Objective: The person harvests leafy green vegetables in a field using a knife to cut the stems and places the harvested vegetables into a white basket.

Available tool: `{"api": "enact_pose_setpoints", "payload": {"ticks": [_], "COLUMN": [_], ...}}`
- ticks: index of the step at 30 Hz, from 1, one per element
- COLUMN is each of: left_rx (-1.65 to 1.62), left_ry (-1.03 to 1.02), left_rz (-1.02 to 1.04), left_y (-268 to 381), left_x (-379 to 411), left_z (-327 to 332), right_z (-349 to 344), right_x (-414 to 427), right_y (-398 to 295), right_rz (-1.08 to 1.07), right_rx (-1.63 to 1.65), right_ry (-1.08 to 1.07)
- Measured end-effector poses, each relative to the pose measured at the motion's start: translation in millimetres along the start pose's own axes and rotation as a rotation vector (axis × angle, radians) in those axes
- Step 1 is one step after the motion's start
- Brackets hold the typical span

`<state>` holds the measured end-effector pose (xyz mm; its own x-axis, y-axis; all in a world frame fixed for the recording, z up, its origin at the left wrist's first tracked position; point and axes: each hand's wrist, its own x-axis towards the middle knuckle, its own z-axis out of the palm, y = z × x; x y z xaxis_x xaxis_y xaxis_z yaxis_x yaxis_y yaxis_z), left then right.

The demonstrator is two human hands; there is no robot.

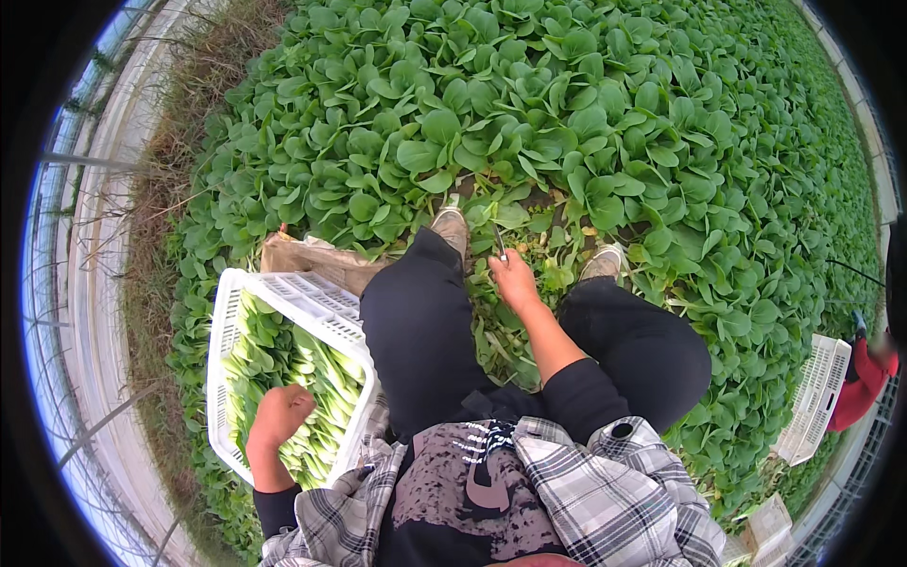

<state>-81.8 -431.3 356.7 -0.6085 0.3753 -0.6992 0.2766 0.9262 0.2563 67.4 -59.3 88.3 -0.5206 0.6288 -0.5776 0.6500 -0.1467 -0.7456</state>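
Note:
My left hand [282, 412] hangs over a white plastic crate [225, 383] at my left knee, its fingers curled. Their undersides are hidden, so I cannot tell whether they grip any greens. Rows of cut bok choy [333, 383] fill the crate, pale stems showing along both sides and leaves in the middle. Between my knees, my right hand [515, 280] is closed around a small knife [500, 244], its blade pointing away from me. Below that hand, loose leaves and trimmings [506, 340] cover the ground. Standing bok choy plants [489, 113] grow thickly just beyond my shoes.
A brown cardboard box [319, 259] sits behind the crate. Dry grass [159, 212] borders the bed on the left. At the far right, a person in red [861, 386] is beside another white crate [811, 400]. More pale crates [769, 531] stand at lower right.

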Motion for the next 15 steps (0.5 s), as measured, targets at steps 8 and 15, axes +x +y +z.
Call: {"api": "enact_pose_setpoints", "payload": {"ticks": [8, 15], "left_rx": [-0.309, 0.211], "left_ry": [0.01, -0.52], "left_rz": [0.563, 1.058], "left_y": [174.8, 322.8], "left_x": [169.5, 341.6], "left_z": [-55.7, 71.0], "right_z": [-15.7, -37.5], "right_x": [75.3, 126.9], "right_y": [-9.5, 8.2], "right_rz": [0.153, 0.296], "right_rx": [0.119, 0.421], "right_ry": [0.098, 0.362]}}
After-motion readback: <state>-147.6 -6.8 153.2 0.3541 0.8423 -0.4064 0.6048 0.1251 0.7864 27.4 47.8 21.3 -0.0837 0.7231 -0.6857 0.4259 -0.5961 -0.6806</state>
